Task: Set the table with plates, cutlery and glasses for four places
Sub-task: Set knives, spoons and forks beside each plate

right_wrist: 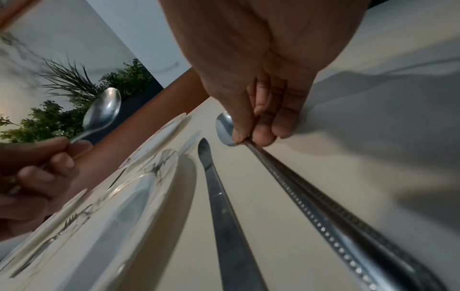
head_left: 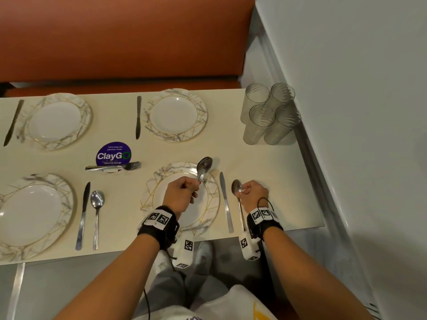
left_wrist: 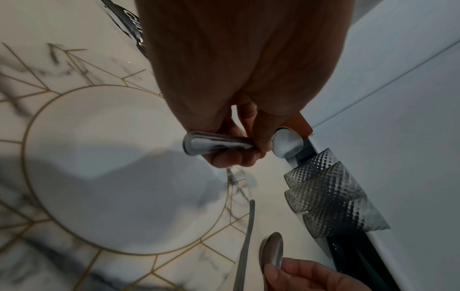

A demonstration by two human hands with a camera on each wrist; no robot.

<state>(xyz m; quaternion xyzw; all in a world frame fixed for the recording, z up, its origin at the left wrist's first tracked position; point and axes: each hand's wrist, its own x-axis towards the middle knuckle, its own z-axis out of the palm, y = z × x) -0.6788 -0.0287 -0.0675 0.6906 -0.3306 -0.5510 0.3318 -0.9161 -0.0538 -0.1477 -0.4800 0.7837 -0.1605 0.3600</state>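
My left hand (head_left: 184, 192) hovers over the near right plate (head_left: 161, 176) and grips a spoon (head_left: 204, 166) by the handle (left_wrist: 214, 144), bowl pointing away. My right hand (head_left: 251, 192) pinches a second spoon (head_left: 237, 188) at its neck with thumb and fingertips (right_wrist: 248, 135). That spoon (right_wrist: 311, 196) lies low along the table, parallel to the knife (head_left: 225, 199) just right of the plate. Four marbled plates are laid, each with a knife beside it. The near left plate (head_left: 67, 192) also has a spoon (head_left: 97, 204).
Several clear ribbed glasses (head_left: 268, 114) stand grouped at the back right corner, near the wall. Forks (head_left: 115, 167) lie piled on a purple ClayGo sticker (head_left: 113, 153) mid-table. An orange bench (head_left: 127, 38) runs behind the table. The table's near edge is at my wrists.
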